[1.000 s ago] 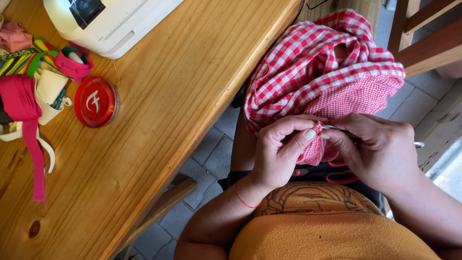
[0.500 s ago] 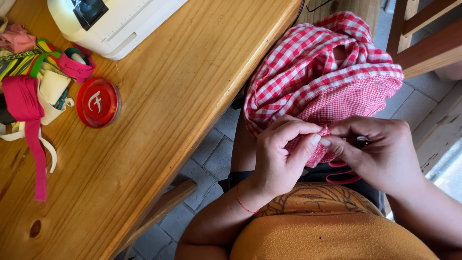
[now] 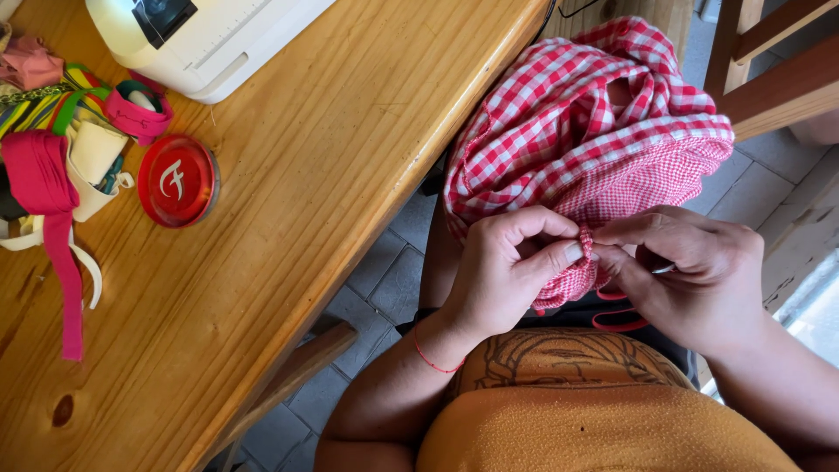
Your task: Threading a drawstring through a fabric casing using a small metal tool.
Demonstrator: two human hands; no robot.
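Both hands are meeting in the lower centre of the frame. The left hand (image 3: 507,275) is curling, thumb and forefinger pinching together. The right hand (image 3: 690,280) is facing it, fingertips (image 3: 612,253) touching the left thumb, both forearms angling up from the bottom edge.

This looks like a home sewing corner. A white sewing machine (image 3: 205,39) stands at the far edge of a varnished wooden surface (image 3: 332,175), and just left of it lies a heap of coloured ribbons and fabric tapes (image 3: 61,149) in pink, green, yellow and cream, beside a round red tin lid (image 3: 178,180). To the right, off the surface, a bundle of red-and-white checked cloth (image 3: 594,131) rests in a seated person's lap. The floor (image 3: 384,271) is grey tile, and plain wooden furniture frames (image 3: 769,79) stand at the far right, more household than factory.
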